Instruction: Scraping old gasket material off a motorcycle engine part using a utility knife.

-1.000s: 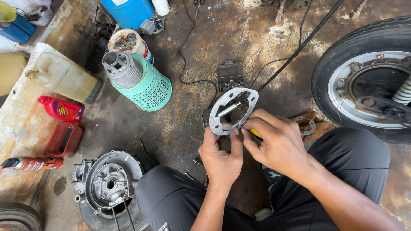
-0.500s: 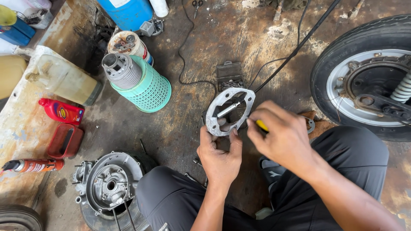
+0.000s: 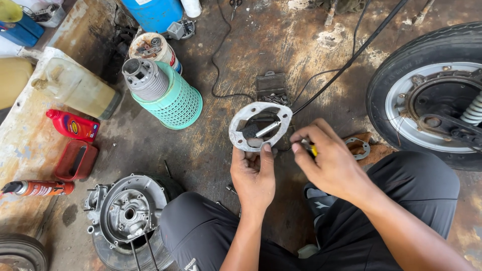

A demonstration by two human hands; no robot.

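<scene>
Gasket-like metal ring plate (image 3: 260,126) is clamped at its near edge by the left hand (image 3: 254,175). Right hand (image 3: 329,160), just right of it, has its grip closed on a yellow-handled tool (image 3: 313,149) above the stained floor (image 3: 281,45).

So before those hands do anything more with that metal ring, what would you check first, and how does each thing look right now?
1. Left hand has a firm hold on the ring-shaped metal plate: ok, thumb and fingers pinch its lower edge.
2. Right hand holds its yellow-handled tool: ok, but the tip is hidden.
3. Tool tip seated on the plate: cannot tell.
4. Small metal cylinder across the plate's opening is secure: cannot tell.
5. Black cable is apart from the plate: cannot tell, it runs close behind it.
6. Open box of small parts is within reach: ok, probably, just beyond the plate.
</scene>
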